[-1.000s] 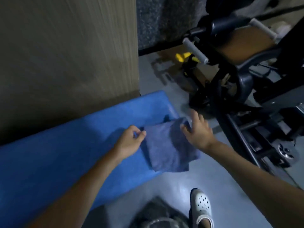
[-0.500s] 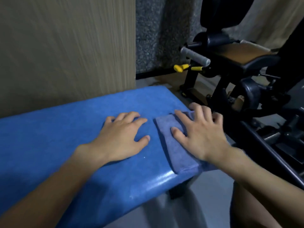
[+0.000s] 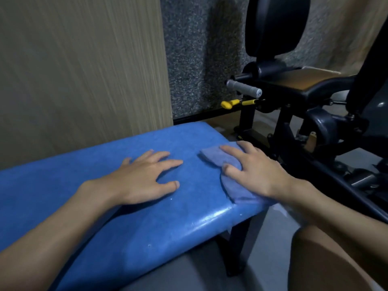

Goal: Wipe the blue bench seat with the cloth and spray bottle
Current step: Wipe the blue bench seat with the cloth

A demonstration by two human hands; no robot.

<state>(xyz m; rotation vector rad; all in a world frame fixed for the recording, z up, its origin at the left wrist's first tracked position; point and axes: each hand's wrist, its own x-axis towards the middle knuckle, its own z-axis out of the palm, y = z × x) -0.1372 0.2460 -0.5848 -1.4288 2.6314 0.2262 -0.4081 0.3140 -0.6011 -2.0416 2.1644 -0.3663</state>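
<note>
The blue bench seat (image 3: 126, 227) runs from the lower left to its right end in the middle of the view. A folded grey-blue cloth (image 3: 218, 160) lies on that right end, partly bunched. My right hand (image 3: 254, 171) presses flat on the cloth, fingers spread and the thumb tucked into a fold. My left hand (image 3: 147, 177) rests palm down on the bare seat, a short gap left of the cloth, holding nothing. No spray bottle is in view.
A black gym machine (image 3: 315, 114) with a grey handle (image 3: 243, 88) and yellow knob (image 3: 227, 104) stands close to the right of the bench. A wood-grain wall panel (image 3: 84, 70) rises behind the seat. My knee (image 3: 327, 259) shows at the lower right above grey floor.
The view dropped lower and closer to the bench. Both hands went from handling the cloth's edges to lying flat; my right hand has since bunched the cloth slightly toward the seat's end.
</note>
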